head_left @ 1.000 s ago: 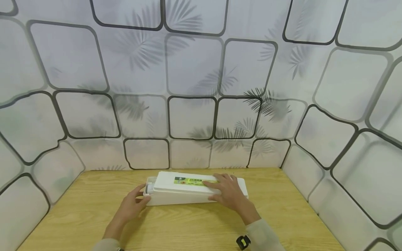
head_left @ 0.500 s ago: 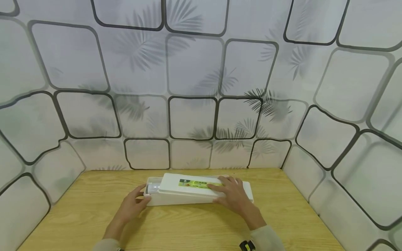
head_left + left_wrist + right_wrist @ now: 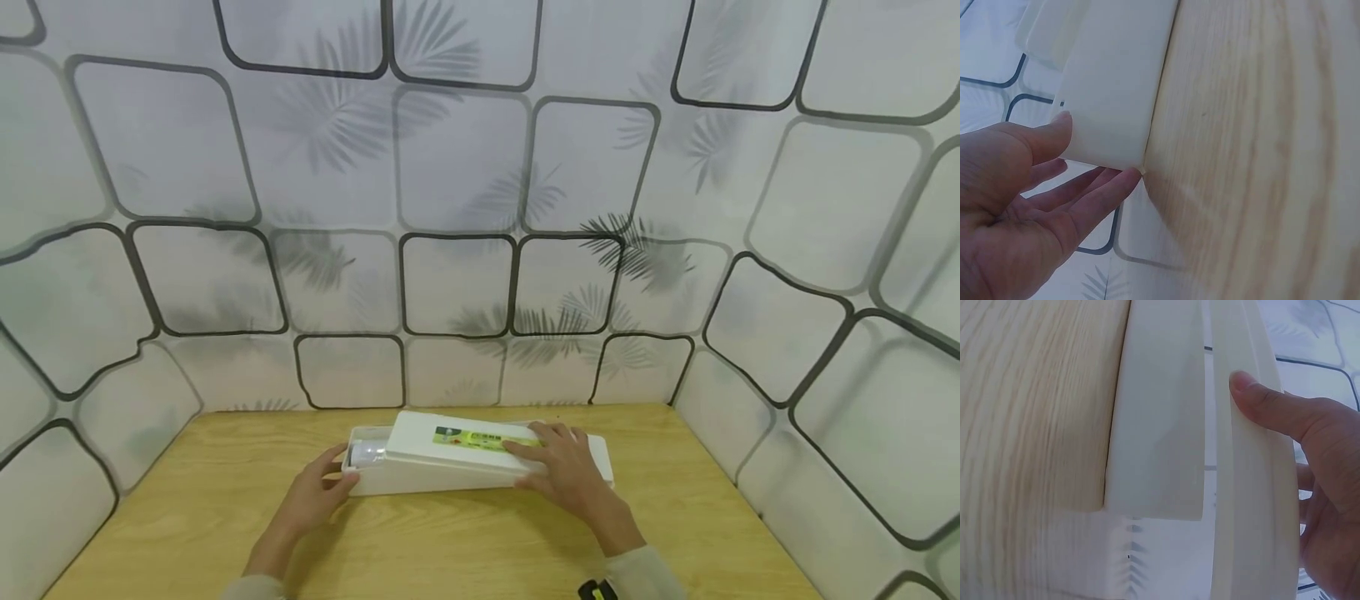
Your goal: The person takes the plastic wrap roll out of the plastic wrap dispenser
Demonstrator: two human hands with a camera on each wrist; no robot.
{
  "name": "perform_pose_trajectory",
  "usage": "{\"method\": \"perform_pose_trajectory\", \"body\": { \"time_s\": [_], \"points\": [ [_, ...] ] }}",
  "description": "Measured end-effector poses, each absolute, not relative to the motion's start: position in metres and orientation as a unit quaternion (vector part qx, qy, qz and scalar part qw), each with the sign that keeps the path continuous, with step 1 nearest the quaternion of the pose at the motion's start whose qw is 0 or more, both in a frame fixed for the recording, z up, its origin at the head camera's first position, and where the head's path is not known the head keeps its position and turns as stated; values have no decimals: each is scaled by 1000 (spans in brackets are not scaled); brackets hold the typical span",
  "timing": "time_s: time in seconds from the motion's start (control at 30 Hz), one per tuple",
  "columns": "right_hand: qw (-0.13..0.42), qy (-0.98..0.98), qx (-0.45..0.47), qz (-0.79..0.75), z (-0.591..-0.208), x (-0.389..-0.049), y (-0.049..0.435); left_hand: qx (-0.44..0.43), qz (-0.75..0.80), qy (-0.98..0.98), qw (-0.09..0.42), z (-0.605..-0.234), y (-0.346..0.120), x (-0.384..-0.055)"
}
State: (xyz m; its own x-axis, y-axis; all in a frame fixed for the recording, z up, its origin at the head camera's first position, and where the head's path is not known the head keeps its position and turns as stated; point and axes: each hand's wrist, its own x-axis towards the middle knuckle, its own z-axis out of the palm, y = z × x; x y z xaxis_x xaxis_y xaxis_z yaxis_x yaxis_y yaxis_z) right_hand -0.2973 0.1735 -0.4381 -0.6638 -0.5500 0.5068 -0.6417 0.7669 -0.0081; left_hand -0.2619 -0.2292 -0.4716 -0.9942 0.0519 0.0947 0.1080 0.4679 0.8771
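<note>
A long white plastic box (image 3: 431,481) lies across the wooden table, its left end uncovered. Inside that end shows a pale, rounded item (image 3: 366,452); the rest of the contents is hidden. My left hand (image 3: 311,500) holds the box's left end, thumb on the near wall and fingers around the end, as the left wrist view also shows on the box (image 3: 1113,81). The white lid (image 3: 416,435), with a green and yellow label, sits shifted right and tilted. My right hand (image 3: 573,475) grips the lid, thumb on its near edge. In the right wrist view, a gap separates the lid (image 3: 1254,481) from the box wall.
The light wood table (image 3: 420,550) stretches around the box. Behind it and at both sides hang pale walls (image 3: 457,283) patterned with dark rounded squares and leaves. A small black device (image 3: 597,590) shows by the right sleeve.
My right hand has slid the lid to the right, uncovering more of the box's left end. The left hand and the box have stayed in place.
</note>
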Motion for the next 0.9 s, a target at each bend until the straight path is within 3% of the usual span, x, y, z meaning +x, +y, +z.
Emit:
{"method": "perform_pose_trajectory", "body": {
  "time_s": [0.9],
  "points": [
    [267,-924,244,128,-421,-303,227,-44,-506,-861,38,-475,-230,-264]
  ]
}}
